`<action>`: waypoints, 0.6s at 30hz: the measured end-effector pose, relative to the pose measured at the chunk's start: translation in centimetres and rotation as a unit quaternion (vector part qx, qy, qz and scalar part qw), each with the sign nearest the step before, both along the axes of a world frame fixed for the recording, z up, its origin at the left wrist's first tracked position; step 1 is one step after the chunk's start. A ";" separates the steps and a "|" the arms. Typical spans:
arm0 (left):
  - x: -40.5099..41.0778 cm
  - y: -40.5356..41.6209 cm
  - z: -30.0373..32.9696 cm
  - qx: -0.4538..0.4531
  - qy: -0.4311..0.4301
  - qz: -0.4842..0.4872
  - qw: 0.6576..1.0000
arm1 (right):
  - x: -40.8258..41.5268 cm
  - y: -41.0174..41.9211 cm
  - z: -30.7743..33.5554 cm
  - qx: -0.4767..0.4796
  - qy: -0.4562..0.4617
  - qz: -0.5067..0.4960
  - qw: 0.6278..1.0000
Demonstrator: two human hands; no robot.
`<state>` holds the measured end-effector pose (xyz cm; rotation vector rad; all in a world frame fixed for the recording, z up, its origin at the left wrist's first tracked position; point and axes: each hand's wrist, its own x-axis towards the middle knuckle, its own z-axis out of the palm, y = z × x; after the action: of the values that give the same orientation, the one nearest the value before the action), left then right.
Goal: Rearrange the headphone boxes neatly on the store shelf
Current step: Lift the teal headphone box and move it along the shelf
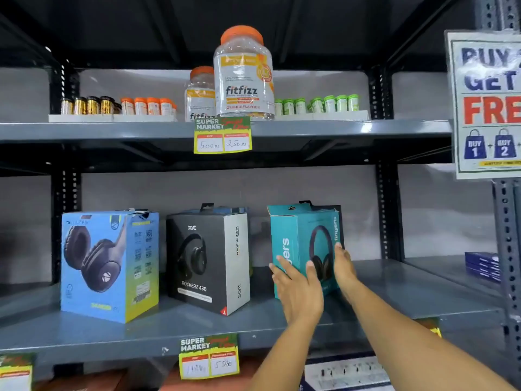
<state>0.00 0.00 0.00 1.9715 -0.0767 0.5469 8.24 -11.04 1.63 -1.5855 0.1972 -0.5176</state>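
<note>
Teal box [303,235]: on shelf [197,328], 3 o'clock of black box [203,261], skewed. Your left hand [300,294] and right hand [344,268] flank it, fingers [283,263] straight, pressing. Blue box [101,263], 9 o'clock, also angled. Seemingly none squared yet.

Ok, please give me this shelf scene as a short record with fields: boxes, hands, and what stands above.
lower shelf: grey metal
boxes, left to right: blue box, black box, teal box
teal box: turned, a corner toward the camera
left hand: fingers straight, on the teal box's left face
right hand: flat against its right side
above: large fitfizz jar, orange lid
</note>
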 end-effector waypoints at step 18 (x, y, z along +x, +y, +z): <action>-3.7 8.2 8.3 0.000 -0.106 -0.029 0.994 | -12.4 -2.3 3.8 -0.056 -0.225 -0.012 0.973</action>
<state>-3.75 8.23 8.26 1.8997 -0.2651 0.7171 -4.16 -13.37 5.39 -1.5330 -0.1603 -0.9037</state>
